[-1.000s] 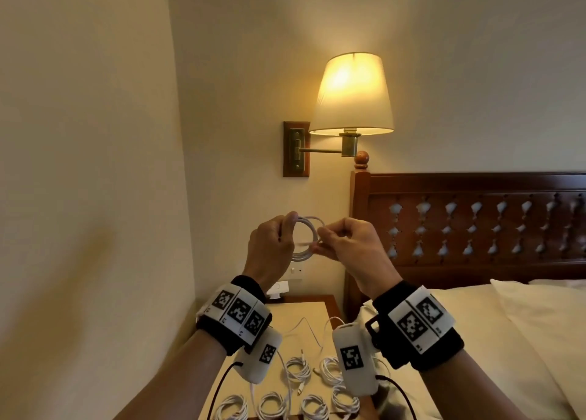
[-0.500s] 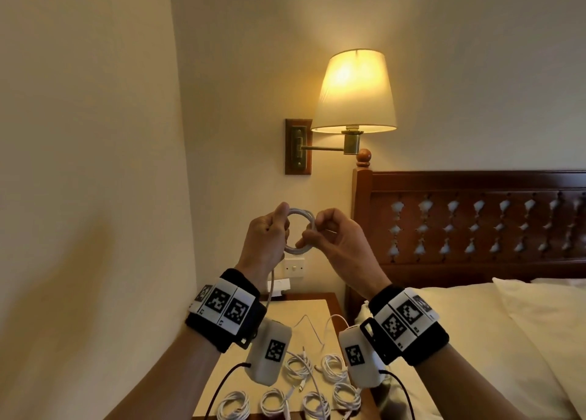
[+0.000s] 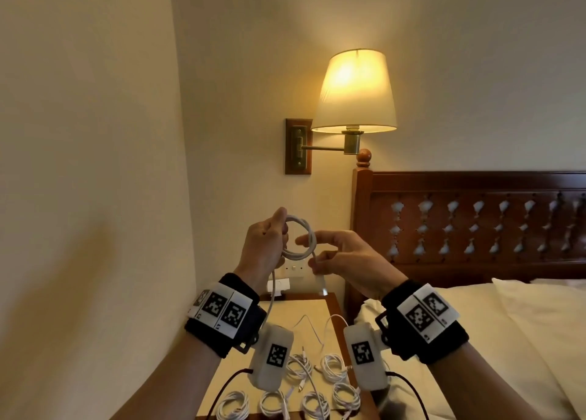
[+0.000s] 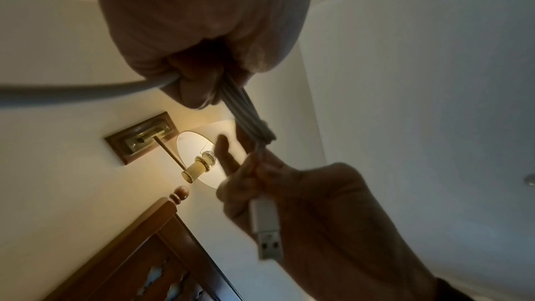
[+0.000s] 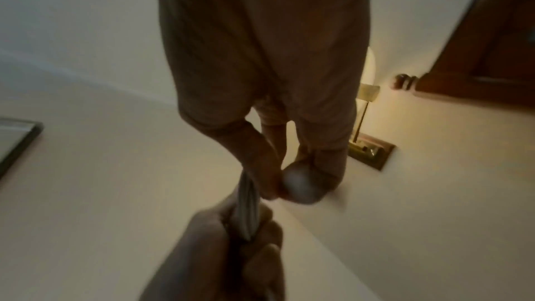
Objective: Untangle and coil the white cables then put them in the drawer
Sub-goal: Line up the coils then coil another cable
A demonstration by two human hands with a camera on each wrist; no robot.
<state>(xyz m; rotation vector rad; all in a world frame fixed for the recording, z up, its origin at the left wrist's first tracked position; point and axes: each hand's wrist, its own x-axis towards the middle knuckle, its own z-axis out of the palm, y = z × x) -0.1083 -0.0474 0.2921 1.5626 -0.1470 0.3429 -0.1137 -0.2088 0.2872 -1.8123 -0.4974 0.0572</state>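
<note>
I hold a small coil of white cable [image 3: 299, 240] up at chest height in front of the wall. My left hand [image 3: 264, 245] grips the coil's left side, with a loose strand [image 3: 271, 296] hanging down from it. My right hand [image 3: 341, 262] pinches the cable's end just below the coil, and the white USB plug [image 4: 266, 228] sticks out under its fingers. In the left wrist view the bundled strands [image 4: 249, 118] run from my left fist to the right hand's fingertips. Several coiled white cables [image 3: 333, 364] lie on the nightstand [image 3: 282, 321] below. No drawer is in view.
A lit wall lamp [image 3: 355, 92] hangs above the hands. A dark wooden headboard [image 3: 475, 226] and a bed with white bedding [image 3: 494, 334] stand to the right. A wall [image 3: 85, 197] runs close on the left. Loose cable ends [image 3: 312, 327] trail across the nightstand.
Both hands have dropped slightly with the coil. My right hand has let go of the coil's right side, spread its fingers and now pinches the cable end beneath the coil.
</note>
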